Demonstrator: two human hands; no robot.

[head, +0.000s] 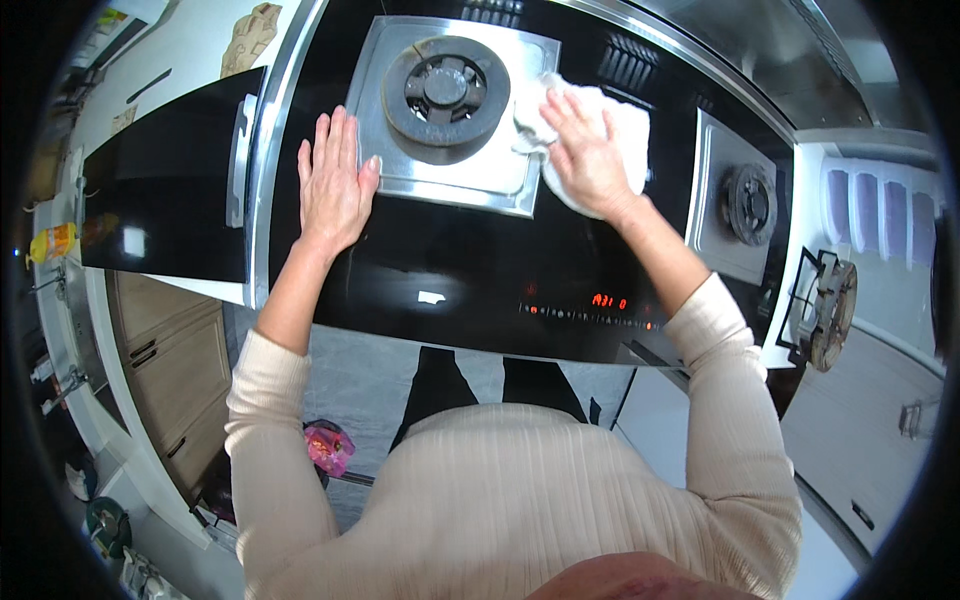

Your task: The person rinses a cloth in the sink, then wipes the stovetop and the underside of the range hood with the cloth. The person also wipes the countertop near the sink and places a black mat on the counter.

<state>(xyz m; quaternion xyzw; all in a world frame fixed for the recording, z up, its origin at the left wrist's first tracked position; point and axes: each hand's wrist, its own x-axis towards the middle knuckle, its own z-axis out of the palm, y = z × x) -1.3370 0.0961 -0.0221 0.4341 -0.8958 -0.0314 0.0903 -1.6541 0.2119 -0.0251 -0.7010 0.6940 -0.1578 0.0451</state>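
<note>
A white cloth (630, 135) lies bunched on the black glass cooktop (450, 255), just right of the left burner's steel plate (465, 184). My right hand (589, 154) presses flat on it, fingers spread a little; whether they grip the cloth is unclear. My left hand (335, 176) rests palm down, holding nothing, on the glass at the left edge of that plate, its thumb over the steel. Between the hands a round dark burner ring (446, 90) sits on the plate. Red digits glow on the control strip (589, 311) near the front edge.
A second burner (750, 204) on its steel plate is at the right. Beyond the cooktop's right side is a round pan support (831, 315). A raised black glass panel (172, 180) stands at left, near a yellow bottle (54, 244). A pink bag (330, 448) lies on the floor.
</note>
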